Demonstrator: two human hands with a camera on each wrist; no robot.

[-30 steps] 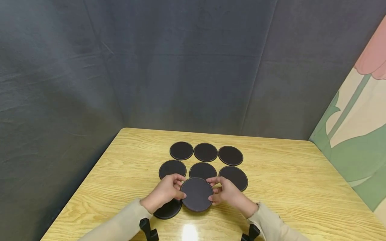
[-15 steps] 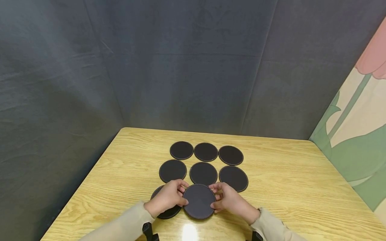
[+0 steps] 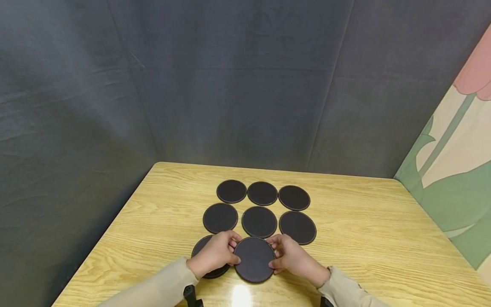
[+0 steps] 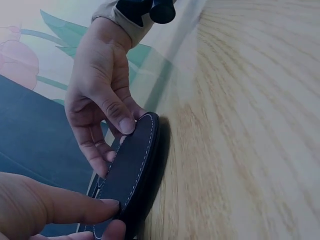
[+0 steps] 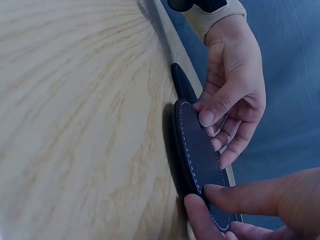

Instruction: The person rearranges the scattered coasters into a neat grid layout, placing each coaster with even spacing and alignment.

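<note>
Your left hand (image 3: 214, 255) and right hand (image 3: 292, 256) both pinched the same round dark coaster (image 3: 254, 259), one at each side of its rim, thumbs on the near edge and fingers curled round the far edge. In the left wrist view your right thumb lay on the stitched rim of the coaster (image 4: 131, 172), and in the right wrist view your left thumb pressed its top face (image 5: 200, 150). The coaster sat low at the near middle of the tabletop (image 3: 368, 238); the wrist views showed it lifted a little off the wood on the side facing each camera, though whether any part touched the surface I cannot tell.

Under your left hand lay a second coaster (image 3: 201, 247), flat on the wood and partly covered by your fingers and wrist. It was just left of the held one.

Beyond your hands six more coasters lay flat in two rows of three. The nearer row (image 3: 259, 221) stood just behind the held coaster, and the far row (image 3: 262, 193) was just beyond that. The pieces in each row were close but apart.

Your beige sleeves (image 3: 161, 285) reached in from the near edge. A dark grey cloth backdrop (image 3: 230, 85) hung behind the tabletop, and a panel painted with a pink flower and green stem (image 3: 452, 162) stood at the right.
</note>
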